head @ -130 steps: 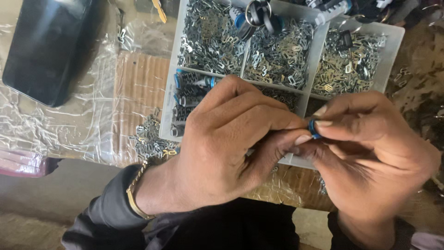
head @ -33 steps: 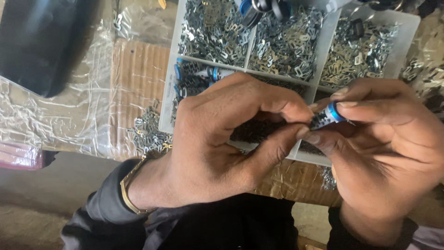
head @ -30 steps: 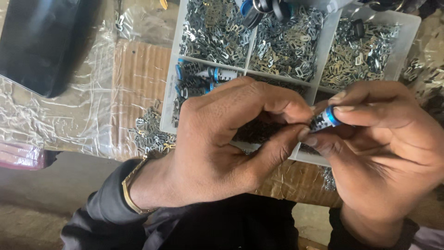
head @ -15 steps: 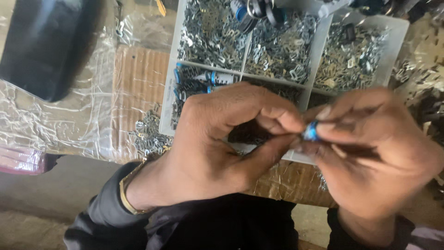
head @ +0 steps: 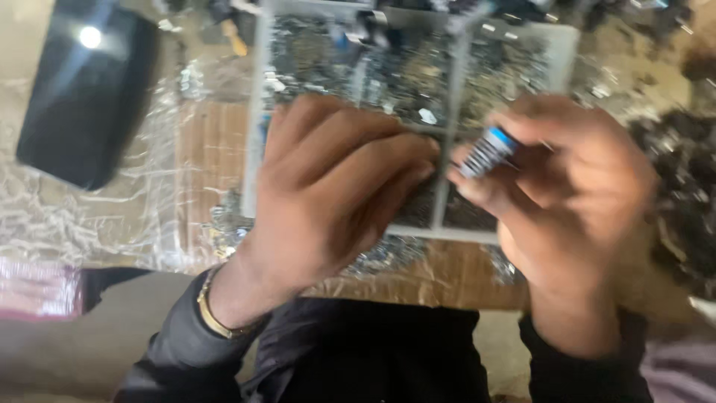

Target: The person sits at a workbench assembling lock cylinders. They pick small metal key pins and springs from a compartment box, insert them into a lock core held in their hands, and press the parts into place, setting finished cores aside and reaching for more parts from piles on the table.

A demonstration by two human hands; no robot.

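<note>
The picture is motion-blurred. My right hand (head: pixel 567 194) pinches a small cylindrical part (head: pixel 488 151), silver-grey with a blue end, between thumb and fingers. My left hand (head: pixel 328 194) is curled just to its left, fingertips near the part but apart from it; whether it holds anything is hidden. Both hands hover over a white compartment tray (head: pixel 253 149) filled with several heaps of small metal pieces.
A black flat case (head: pixel 86 97) lies at the upper left on crinkled clear plastic sheet (head: pixel 89 224) over cardboard. Loose metal pieces (head: pixel 224 224) are spilled beside the tray. A dark heap of parts (head: pixel 679 172) sits at the right. A pink packet (head: pixel 37 287) lies lower left.
My hands have drawn apart: the right hand now holds the blue-ended part alone, lifted up and right, while the left hand's fingers have come off it. The view has shifted.
</note>
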